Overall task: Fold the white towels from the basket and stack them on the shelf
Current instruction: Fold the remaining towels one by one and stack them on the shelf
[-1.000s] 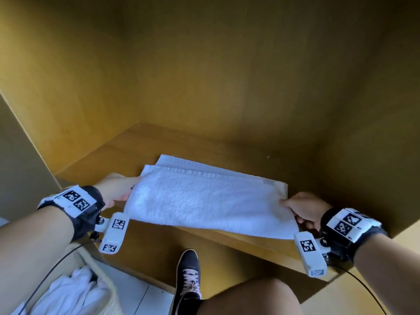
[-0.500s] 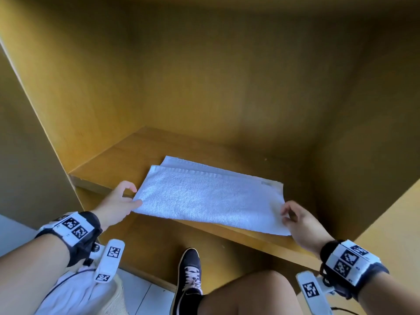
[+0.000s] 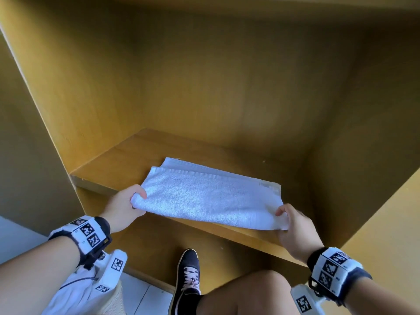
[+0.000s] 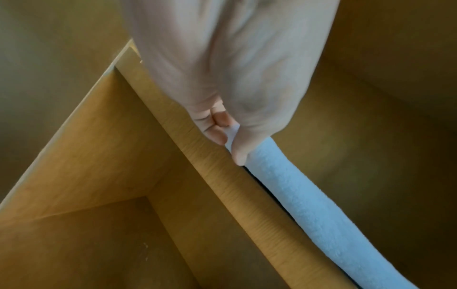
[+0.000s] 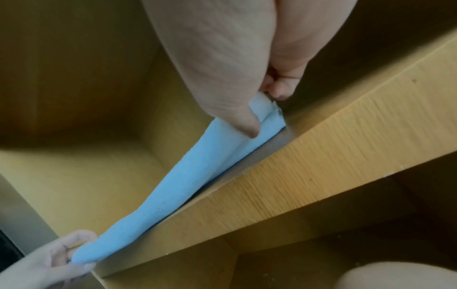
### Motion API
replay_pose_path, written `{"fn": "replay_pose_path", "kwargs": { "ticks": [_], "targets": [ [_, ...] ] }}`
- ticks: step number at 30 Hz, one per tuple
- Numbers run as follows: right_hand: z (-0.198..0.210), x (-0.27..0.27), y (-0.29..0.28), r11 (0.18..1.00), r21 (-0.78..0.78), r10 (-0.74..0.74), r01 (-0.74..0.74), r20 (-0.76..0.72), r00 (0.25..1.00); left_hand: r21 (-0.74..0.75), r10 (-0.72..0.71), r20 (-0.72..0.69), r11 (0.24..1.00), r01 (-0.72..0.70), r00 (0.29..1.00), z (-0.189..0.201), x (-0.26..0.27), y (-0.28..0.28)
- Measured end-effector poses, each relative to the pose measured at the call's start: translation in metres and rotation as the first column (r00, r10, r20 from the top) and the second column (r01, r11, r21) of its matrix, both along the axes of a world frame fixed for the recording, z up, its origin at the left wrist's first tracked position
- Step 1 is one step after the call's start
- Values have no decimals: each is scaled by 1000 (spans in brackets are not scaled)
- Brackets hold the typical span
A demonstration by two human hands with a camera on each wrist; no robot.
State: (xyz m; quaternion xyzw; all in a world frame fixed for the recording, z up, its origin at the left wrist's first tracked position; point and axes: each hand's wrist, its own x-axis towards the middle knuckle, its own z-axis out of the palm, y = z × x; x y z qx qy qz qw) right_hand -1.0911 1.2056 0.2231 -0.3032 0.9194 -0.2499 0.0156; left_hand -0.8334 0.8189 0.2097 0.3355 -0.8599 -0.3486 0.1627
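Yellow-brown wood walls made a deep box, and the shelf (image 3: 109, 169) ran across the bottom of it. On the shelf lay a folded white towel (image 3: 204, 196). Its long side ran from left to right, along the front edge of the shelf, and its far right end sat a little lower in the head view than its left end. The near edge of the towel hung a bit past the shelf front and was lifted off the wood. A second layer (image 3: 179, 163) of white cloth peeked out behind it at the back left.

The left hand (image 3: 123, 206) held the near left corner of the towel. Its thumb lay on top and its fingers were curled under, so the cloth was pinched between them. The left wrist view showed the same pinch (image 4: 222, 125), with the towel (image 4: 296, 195) stretching away along the shelf edge (image 4: 222, 176).

The right hand (image 3: 295, 230) held the near right corner. Its thumb pressed down on top and its fingers were tucked under the cloth. In the right wrist view the thumb (image 5: 237, 109) squeezed the rolled edge of the towel (image 5: 193, 168).

Below the shelf, on the left, a basket (image 3: 113, 301) held more white cloth (image 3: 75, 294). A dark shoe (image 3: 186, 278) stood on the pale floor (image 3: 145, 296), beside a bare knee (image 3: 254, 292).
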Motion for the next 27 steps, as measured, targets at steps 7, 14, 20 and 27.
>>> {"fn": "replay_pose_path", "kwargs": {
  "ticks": [7, 14, 20, 27],
  "targets": [
    [13, -7, -5, 993, -113, -2, -16, -162, 987, -176, 15, -99, 984, -32, 995, 20, -7, -5],
    [38, -28, -18, 964, -258, -90, 65, -87, 992, -157, 150, -139, 973, -172, 979, 50, -32, -19],
    [66, -46, -32, 899, -412, -104, 152, 135, 985, 15, 178, -225, 984, -180, 958, 75, -58, -36],
    [97, -63, -40, 861, -490, -30, 137, 220, 975, 110, 146, -359, 987, -114, 922, 107, -76, -51]
  ]
}}
